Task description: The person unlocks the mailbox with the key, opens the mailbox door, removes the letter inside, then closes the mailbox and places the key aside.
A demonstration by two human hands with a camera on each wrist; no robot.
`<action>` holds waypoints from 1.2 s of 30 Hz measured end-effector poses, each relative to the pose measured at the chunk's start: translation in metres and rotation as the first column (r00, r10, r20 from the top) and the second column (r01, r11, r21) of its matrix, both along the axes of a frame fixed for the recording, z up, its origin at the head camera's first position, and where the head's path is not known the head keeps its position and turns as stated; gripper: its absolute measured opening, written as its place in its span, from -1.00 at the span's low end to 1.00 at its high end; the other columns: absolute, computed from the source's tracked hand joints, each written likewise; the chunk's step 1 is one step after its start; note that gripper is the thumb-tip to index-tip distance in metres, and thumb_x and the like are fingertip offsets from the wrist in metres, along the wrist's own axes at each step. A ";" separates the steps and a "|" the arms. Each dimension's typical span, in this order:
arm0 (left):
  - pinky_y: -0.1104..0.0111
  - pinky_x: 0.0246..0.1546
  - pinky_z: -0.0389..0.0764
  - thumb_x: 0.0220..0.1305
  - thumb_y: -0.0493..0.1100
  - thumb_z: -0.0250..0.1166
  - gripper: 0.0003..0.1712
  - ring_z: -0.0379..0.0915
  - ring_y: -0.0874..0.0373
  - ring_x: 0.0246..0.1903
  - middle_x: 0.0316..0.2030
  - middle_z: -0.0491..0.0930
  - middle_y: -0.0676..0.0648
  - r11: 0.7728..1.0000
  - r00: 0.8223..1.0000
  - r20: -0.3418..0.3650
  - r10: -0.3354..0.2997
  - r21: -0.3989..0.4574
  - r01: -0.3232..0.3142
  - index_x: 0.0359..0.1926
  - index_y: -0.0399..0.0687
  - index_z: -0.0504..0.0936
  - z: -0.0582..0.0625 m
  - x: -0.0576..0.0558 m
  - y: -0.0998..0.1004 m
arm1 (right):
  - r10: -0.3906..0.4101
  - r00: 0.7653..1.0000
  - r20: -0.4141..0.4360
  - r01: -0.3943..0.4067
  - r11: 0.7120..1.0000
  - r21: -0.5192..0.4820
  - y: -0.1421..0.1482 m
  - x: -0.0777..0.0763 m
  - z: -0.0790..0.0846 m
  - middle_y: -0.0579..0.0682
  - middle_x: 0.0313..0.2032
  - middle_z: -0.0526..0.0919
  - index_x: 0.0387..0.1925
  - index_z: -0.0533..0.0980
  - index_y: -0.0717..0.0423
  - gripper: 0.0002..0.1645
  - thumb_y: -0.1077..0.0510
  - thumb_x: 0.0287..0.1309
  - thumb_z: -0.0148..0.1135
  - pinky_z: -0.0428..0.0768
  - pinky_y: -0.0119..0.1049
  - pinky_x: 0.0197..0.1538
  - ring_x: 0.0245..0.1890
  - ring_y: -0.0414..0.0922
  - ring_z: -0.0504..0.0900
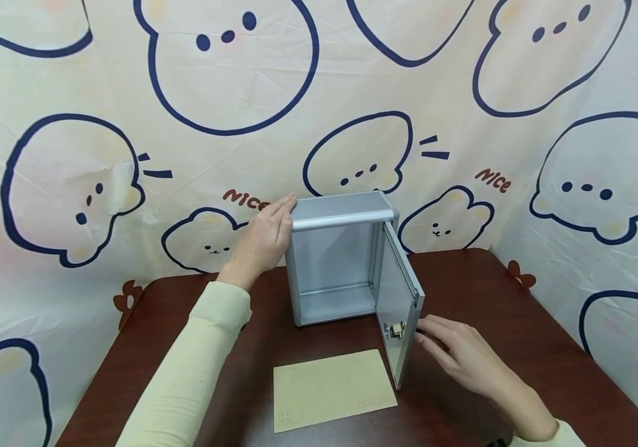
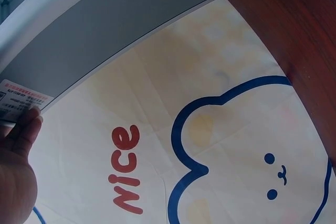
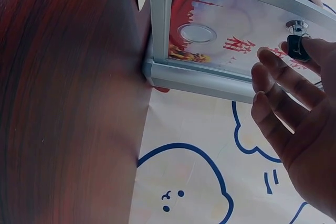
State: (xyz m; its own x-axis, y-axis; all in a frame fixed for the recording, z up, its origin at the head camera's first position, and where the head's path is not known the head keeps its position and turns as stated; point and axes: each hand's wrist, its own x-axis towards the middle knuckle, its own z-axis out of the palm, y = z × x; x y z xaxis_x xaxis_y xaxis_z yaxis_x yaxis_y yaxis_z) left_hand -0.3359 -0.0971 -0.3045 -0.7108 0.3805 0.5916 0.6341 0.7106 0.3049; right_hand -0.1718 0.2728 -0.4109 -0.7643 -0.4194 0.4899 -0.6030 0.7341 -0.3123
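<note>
A grey metal box [image 1: 343, 208] stands upright on the table with its hinged door [image 1: 396, 282] swung out toward me. My left hand [image 1: 265, 236] rests on the box's upper left corner, fingers fairly straight, near a printed label [image 2: 26, 97] on its side. On the door's right side is my right hand [image 1: 466, 354]. Its thumb and index finger pinch a black-headed key [image 3: 297, 48] at the lock [image 3: 297, 26] in the door's printed front. The lock's brass-coloured back [image 1: 397, 330] shows on the door's inner face.
A yellowish envelope [image 1: 332, 391] lies flat on the dark brown table [image 1: 464, 279] in front of the box, its right edge close to the door's lower corner. Cloth with cartoon outlines [image 1: 229, 74] hangs behind and on both sides.
</note>
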 end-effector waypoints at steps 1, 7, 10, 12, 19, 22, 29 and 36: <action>0.11 0.51 0.19 0.62 0.01 -0.27 -0.36 0.18 -0.01 0.50 0.49 0.30 -0.15 1.000 1.000 0.002 0.001 0.000 -0.001 0.51 -0.19 0.33 0.000 0.000 0.000 | -0.001 1.000 0.001 0.001 1.000 0.002 0.000 0.000 0.000 -0.40 -0.12 0.66 0.02 0.66 -0.17 -0.72 0.20 0.35 0.30 0.70 -0.26 -0.19 -0.21 -0.43 0.62; 0.11 0.50 0.20 0.62 0.00 -0.26 -0.37 0.19 -0.01 0.50 0.50 0.30 -0.14 1.000 1.000 0.003 0.005 0.000 -0.005 0.51 -0.19 0.32 0.000 0.001 0.000 | 0.008 1.000 0.018 -0.008 1.000 0.001 -0.001 0.000 0.001 -0.37 -0.08 0.68 0.04 0.66 -0.18 -0.71 0.20 0.37 0.28 0.72 -0.24 -0.14 -0.16 -0.41 0.64; 0.11 0.50 0.20 0.62 0.00 -0.27 -0.37 0.19 -0.01 0.50 0.50 0.30 -0.14 1.000 1.000 0.001 0.006 -0.001 -0.006 0.52 -0.18 0.31 0.000 0.001 0.000 | 0.017 0.999 0.050 -0.017 1.000 -0.011 -0.003 0.000 0.001 -0.34 -0.06 0.69 0.06 0.65 -0.16 -0.71 0.19 0.40 0.26 0.69 -0.30 -0.19 -0.20 -0.41 0.62; 0.11 0.51 0.20 0.62 0.01 -0.27 -0.37 0.18 -0.01 0.50 0.50 0.30 -0.14 1.000 1.000 0.001 0.007 0.000 -0.007 0.52 -0.16 0.31 0.000 0.001 0.000 | 0.019 0.997 0.073 -0.018 1.000 -0.016 -0.004 0.000 0.001 -0.31 -0.05 0.70 0.07 0.65 -0.14 -0.72 0.18 0.41 0.24 0.68 -0.33 -0.20 -0.21 -0.41 0.61; 0.11 0.50 0.21 0.62 0.01 -0.27 -0.37 0.19 0.00 0.50 0.50 0.30 -0.12 1.000 1.000 0.002 0.009 0.005 -0.009 0.52 -0.17 0.32 0.000 0.000 0.000 | 0.011 0.996 0.093 -0.010 1.000 -0.004 -0.008 -0.001 0.001 -0.23 -0.04 0.72 0.07 0.66 -0.05 -0.74 0.17 0.41 0.25 0.69 -0.33 -0.19 -0.22 -0.41 0.60; 0.12 0.50 0.20 0.62 0.01 -0.27 -0.37 0.18 0.00 0.50 0.50 0.30 -0.12 1.000 1.000 0.002 0.009 0.002 -0.009 0.52 -0.15 0.31 0.000 0.000 0.000 | 0.026 0.997 0.077 -0.026 1.000 -0.006 -0.010 -0.001 0.001 -0.24 -0.05 0.71 0.05 0.66 -0.05 -0.75 0.18 0.40 0.25 0.67 -0.34 -0.21 -0.24 -0.42 0.59; 0.12 0.50 0.20 0.62 0.01 -0.26 -0.37 0.19 -0.01 0.50 0.50 0.30 -0.13 1.000 1.000 0.000 0.009 -0.001 -0.009 0.52 -0.16 0.31 0.000 0.000 0.000 | 0.061 0.997 0.047 -0.061 0.998 -0.009 -0.016 -0.003 0.001 -0.29 -0.11 0.70 0.02 0.65 -0.09 -0.77 0.18 0.40 0.26 0.66 -0.36 -0.24 -0.28 -0.43 0.58; 0.11 0.50 0.20 0.62 0.01 -0.28 -0.35 0.19 -0.02 0.49 0.49 0.31 -0.15 1.000 1.000 -0.001 0.003 0.008 -0.003 0.51 -0.20 0.33 0.000 -0.001 0.000 | 0.080 0.997 0.018 -0.080 0.997 0.011 -0.022 -0.005 0.002 -0.29 -0.12 0.71 0.01 0.64 -0.12 -0.78 0.17 0.40 0.26 0.69 -0.30 -0.19 -0.22 -0.43 0.61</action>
State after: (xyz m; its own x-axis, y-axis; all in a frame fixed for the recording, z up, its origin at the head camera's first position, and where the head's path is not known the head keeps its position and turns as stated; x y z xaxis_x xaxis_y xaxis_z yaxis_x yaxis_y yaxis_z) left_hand -0.3367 -0.0969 -0.3049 -0.7114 0.3738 0.5951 0.6325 0.7096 0.3104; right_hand -0.1763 0.2513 -0.4088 -0.7364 -0.4852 0.4715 -0.6545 0.6873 -0.3150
